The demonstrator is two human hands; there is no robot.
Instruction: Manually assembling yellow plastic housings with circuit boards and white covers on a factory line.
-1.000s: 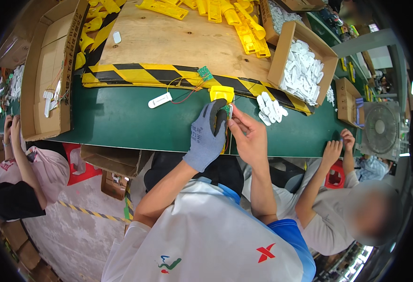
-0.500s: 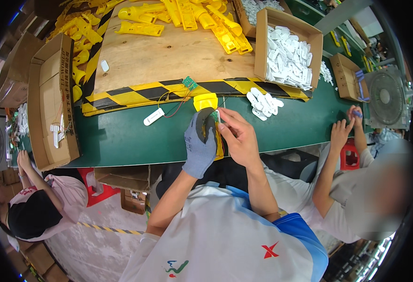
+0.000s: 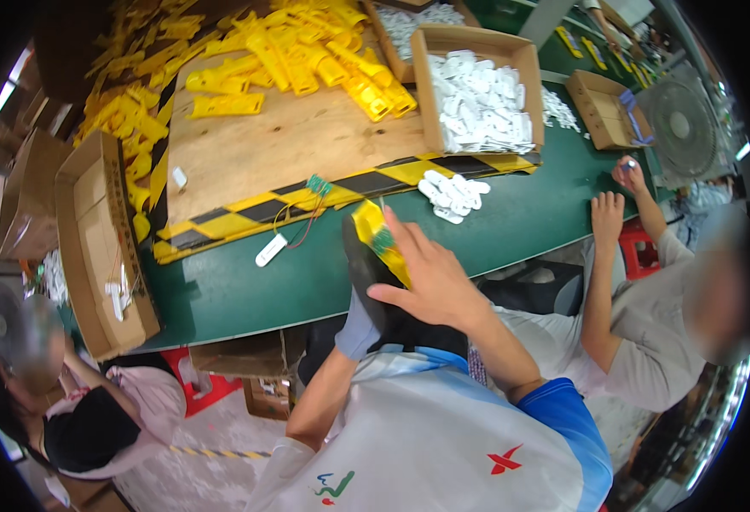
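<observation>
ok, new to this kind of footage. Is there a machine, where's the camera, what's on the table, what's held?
No machine: a person works by hand. The view comes from a wide fisheye camera worn on their head, looking down, so straight edges bend.

The left hand, in a grey-blue glove with a dark palm, holds a yellow plastic housing with a green circuit board showing in it. The bare right hand is spread beside and partly over it.

On the dark green tabletop lies a flat wooden board with yellow-and-black striped edging, bearing piled yellow plastic shells. Nearer are a heap of white oval pieces and a white rounded stick wired to a small green board.
</observation>
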